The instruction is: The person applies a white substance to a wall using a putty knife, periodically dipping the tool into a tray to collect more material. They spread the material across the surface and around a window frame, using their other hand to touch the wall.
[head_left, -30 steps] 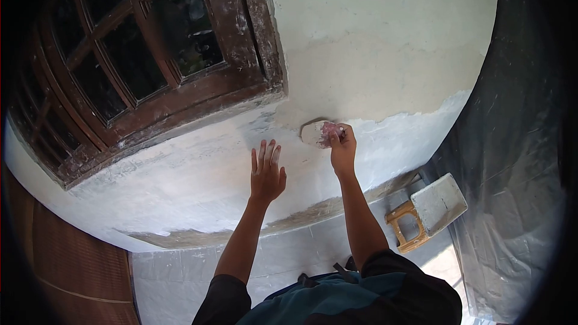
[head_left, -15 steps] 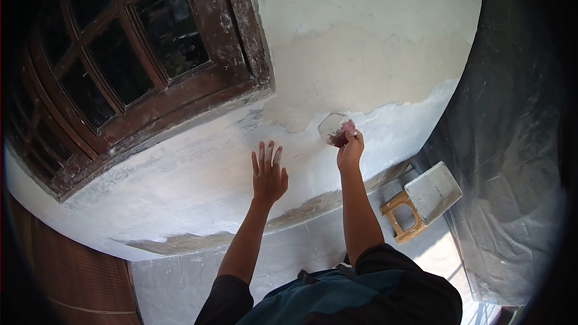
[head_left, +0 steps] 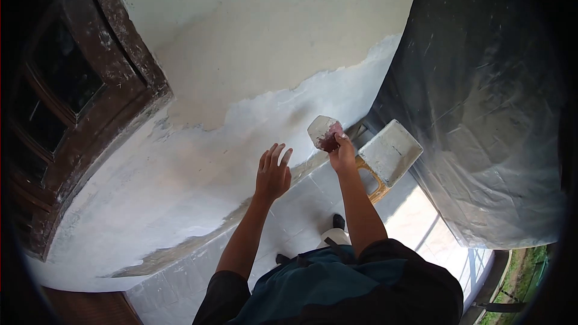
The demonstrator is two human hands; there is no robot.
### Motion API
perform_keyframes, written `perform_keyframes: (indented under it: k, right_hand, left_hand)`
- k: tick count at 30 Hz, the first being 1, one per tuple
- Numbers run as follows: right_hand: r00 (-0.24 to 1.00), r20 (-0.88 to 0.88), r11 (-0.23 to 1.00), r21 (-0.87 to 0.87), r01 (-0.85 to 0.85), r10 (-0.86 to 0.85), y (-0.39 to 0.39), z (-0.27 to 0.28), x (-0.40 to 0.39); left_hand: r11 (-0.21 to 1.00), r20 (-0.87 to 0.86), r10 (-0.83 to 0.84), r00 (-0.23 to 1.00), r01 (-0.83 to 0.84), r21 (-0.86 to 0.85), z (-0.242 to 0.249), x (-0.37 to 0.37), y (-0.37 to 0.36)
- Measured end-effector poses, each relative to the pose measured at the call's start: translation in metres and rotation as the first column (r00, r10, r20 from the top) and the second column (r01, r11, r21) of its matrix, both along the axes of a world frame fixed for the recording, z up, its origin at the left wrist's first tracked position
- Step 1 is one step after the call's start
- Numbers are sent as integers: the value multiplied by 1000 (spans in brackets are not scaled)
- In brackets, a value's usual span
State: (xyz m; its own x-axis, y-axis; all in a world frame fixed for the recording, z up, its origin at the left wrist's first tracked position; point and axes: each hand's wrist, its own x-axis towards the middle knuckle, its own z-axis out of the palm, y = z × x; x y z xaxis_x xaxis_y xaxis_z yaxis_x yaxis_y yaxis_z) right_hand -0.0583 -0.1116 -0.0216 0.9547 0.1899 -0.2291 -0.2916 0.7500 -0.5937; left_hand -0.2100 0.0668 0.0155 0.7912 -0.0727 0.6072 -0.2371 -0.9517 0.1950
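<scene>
My right hand [head_left: 343, 154] grips a putty scraper [head_left: 320, 129], a flat angular blade smeared with whitish filler and dark red near the grip. The scraper is held up in front of the lower wall, and whether it touches the wall cannot be told. My left hand [head_left: 274, 171] holds nothing; its fingers are apart and slightly bent, with pale dust on the tips. It is near the white-coated part of the wall [head_left: 198, 171]. Above that coat the wall is beige, with a ragged border between the two.
A filler-stained white tray [head_left: 394, 151] rests on a yellow-brown stool [head_left: 374, 182] at the right. Plastic sheeting [head_left: 475, 162] hangs beyond it. A dusty brown wooden window frame [head_left: 126, 78] is at the left. Grey tiles [head_left: 295, 216] cover the floor.
My view has turned right, toward the tray and sheeting. The scraper has moved off the beige border toward the tray. My left hand's fingers are more bent.
</scene>
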Motion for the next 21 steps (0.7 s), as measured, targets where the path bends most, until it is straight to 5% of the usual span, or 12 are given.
perform_keyframes:
  k: [8,15,21]
  right_hand:
    - [971,-235,999,40,-24,33,-114,-79,60]
    - [858,-454,967,-187,172,-240,-221,-137,82]
    - [826,-384,910,-220,352,-412,-302,-169,93]
  left_hand:
    - [980,-267,-115,957,67,-185,-60,91,-99]
    - [956,-481,-263,837,159,-246,-111,162,-193]
    - [948,-598,-315,737,209,-241,-150,201,-263]
